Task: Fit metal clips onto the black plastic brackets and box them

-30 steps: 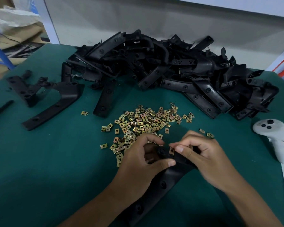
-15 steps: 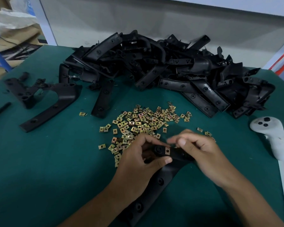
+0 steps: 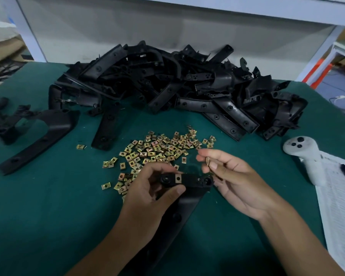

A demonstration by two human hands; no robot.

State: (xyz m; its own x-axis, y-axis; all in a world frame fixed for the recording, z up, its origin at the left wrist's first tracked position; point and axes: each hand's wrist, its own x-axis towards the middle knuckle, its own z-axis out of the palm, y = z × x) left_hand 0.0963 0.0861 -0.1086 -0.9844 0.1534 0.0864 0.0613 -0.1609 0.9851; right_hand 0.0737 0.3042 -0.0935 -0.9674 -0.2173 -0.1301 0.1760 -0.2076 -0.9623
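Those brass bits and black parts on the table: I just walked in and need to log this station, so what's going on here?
A person is fitting clips onto brackets. The left hand grips a bracket that already carries one fitted clip. The right hand pinches another clip just above the bracket's free end, not yet on. Loose clips lie scattered on the green table, with a big pile of brackets behind. No box is in view.

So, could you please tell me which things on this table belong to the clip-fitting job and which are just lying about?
Job:
- bracket gripped by the left hand, one clip fitted
- loose clip pinched by the right hand
- scattered clips
- bracket heap
- two brackets set apart left

Lying about:
- white controller
- printed sheet
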